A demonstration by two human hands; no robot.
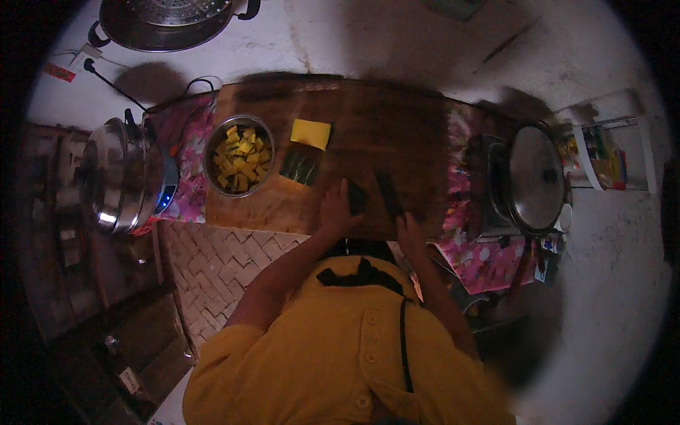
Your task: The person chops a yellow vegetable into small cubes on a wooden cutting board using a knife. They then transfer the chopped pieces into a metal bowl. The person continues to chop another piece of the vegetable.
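Note:
On the wooden board point(361, 117), my left hand point(336, 210) rests on a dark green-skinned piece of squash point(357, 197), its fingers along the left side. My right hand point(408, 226) grips the handle of a kitchen knife point(389, 191), whose dark blade lies just right of that piece, apart from it. Up and to the left are two more squash pieces, one with yellow flesh showing point(311, 133) and one with striped green skin upward point(299, 167). A round metal bowl point(272, 159) near the board's left edge holds many yellow squash chunks point(241, 159).
A steel steamer pot point(117, 175) stands at the left on an appliance with blue lights point(168, 186). At the right is a lidded pan point(536, 178). A power strip point(85, 56) with a plugged cord lies at the upper left, below a large two-handled pan point(164, 40).

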